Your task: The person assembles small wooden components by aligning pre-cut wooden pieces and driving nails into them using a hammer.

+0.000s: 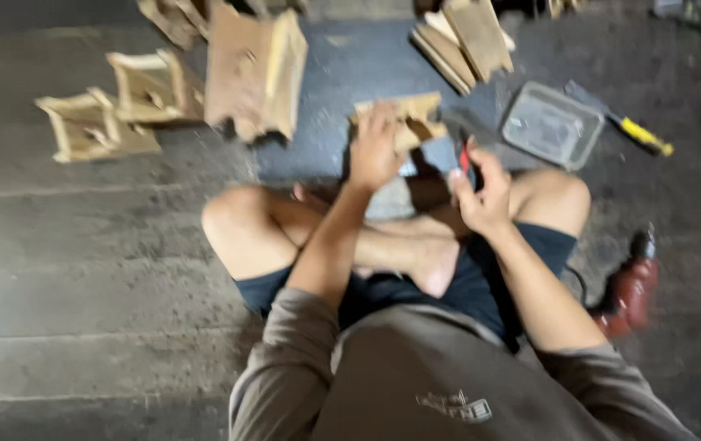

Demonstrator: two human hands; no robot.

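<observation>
Clear tray [552,124] lies right of wooden piece [412,117].

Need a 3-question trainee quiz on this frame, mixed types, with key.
1. True or false: the left hand rests on a wooden piece.
2. The clear plastic tray lies: A) left of the legs, B) right of the wooden piece, C) on the lap?
3. What colour is the handle of the tool on the floor beyond the tray?

Key: 1 true; 2 B; 3 yellow. The right hand grips a small red-handled tool.
</observation>
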